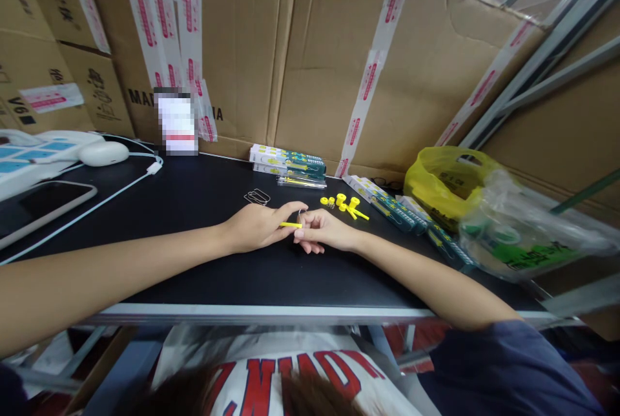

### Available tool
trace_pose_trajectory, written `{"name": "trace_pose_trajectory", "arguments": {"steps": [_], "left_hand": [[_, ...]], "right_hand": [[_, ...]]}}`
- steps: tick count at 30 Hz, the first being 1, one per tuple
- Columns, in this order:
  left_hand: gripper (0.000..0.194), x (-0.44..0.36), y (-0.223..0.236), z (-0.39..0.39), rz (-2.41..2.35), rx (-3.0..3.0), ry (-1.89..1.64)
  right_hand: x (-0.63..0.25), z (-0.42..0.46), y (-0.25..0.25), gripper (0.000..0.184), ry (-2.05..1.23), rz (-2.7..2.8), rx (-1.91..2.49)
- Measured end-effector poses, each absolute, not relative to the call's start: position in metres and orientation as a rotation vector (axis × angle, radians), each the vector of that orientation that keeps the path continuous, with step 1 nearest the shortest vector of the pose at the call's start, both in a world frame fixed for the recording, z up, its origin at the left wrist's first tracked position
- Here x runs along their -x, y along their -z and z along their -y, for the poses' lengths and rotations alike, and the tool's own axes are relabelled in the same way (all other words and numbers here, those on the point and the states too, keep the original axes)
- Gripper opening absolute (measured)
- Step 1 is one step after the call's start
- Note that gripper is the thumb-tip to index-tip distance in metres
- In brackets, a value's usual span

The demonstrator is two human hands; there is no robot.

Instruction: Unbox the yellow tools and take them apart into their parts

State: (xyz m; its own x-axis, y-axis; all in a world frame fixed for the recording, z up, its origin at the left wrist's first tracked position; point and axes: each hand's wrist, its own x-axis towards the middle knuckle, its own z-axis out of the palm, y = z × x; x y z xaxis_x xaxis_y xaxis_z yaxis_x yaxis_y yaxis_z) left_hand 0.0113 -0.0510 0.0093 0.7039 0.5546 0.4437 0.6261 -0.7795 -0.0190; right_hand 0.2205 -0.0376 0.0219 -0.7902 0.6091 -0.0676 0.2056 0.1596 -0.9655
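My left hand (259,227) is closed on a thin yellow plastic stick (290,225) that points toward my right hand. Fingers of my right hand (327,230) pinch at a bent metal wire (301,212), close to the stick's end; whether wire and stick are joined I cannot tell. Both hands meet above the black table (203,280). Behind my left hand lie several bent wire loops (257,197). Just beyond my right hand sit small yellow plastic parts (341,201), some round and some stick-shaped, with tiny metal pieces among them.
Printed boxes (288,159) stand at the back, with a clear-wrapped pack (301,181) before them. More boxes (387,203) lie to the right, near a yellow plastic bag (448,183) and a clear bag (527,235). A phone (48,206), cables and a white power strip (53,151) occupy the left.
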Motion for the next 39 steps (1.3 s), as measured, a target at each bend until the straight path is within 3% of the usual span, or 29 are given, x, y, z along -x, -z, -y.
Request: {"name": "trace_pose_trajectory", "arguments": {"steps": [39], "left_hand": [[0.042, -0.019, -0.007, 0.055, 1.103, 2.505, 0.442]], "right_hand": [[-0.215, 0.038, -0.018, 0.048, -1.237, 2.179, 0.886]]}}
